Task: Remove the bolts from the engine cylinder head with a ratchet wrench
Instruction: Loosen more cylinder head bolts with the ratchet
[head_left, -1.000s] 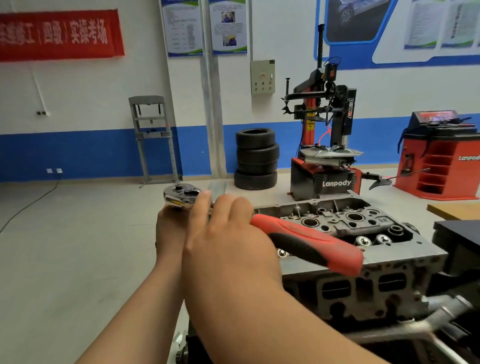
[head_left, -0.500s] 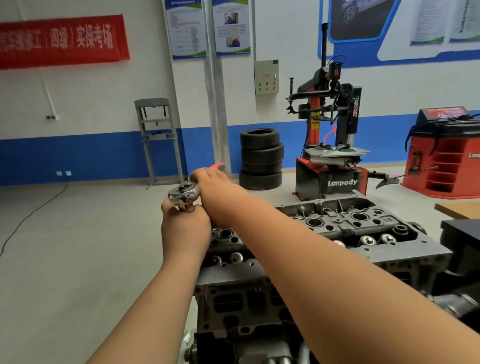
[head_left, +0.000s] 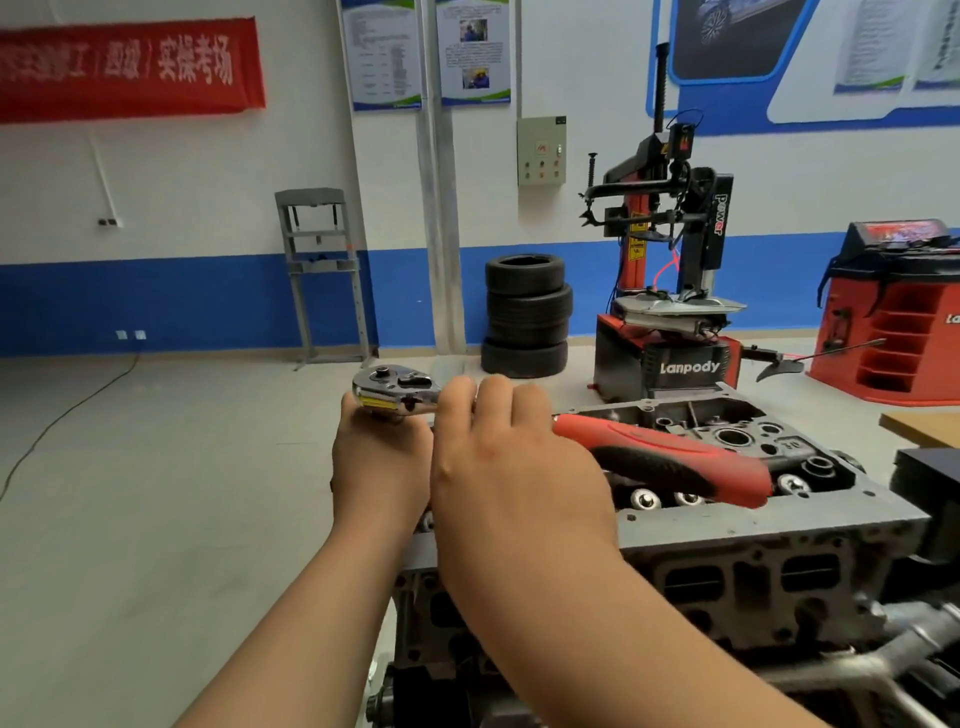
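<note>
The grey engine cylinder head (head_left: 779, 525) stands low at centre right, with round shiny fittings (head_left: 644, 500) in its top recess. A ratchet wrench is held level over its left end: the chrome head (head_left: 395, 387) is on the left, and the red and black handle (head_left: 675, 457) points right across the casting. My left hand (head_left: 382, 467) is closed in a fist directly under the chrome head and hides whatever sits beneath it. My right hand (head_left: 514, 467) lies over the shank between head and handle, fingers curled over it. No bolt under the wrench is visible.
Behind the casting are a stack of tyres (head_left: 527, 312), a red and black tyre changer (head_left: 670, 291) and a red cabinet machine (head_left: 893, 322). A wooden tabletop edge (head_left: 924, 426) and a dark block lie to the right. Bare grey floor lies to the left.
Half a second ago the handle pointed away, hidden behind my right hand. It has swung back to point right, as it did a second ago. My left hand stayed under the head.
</note>
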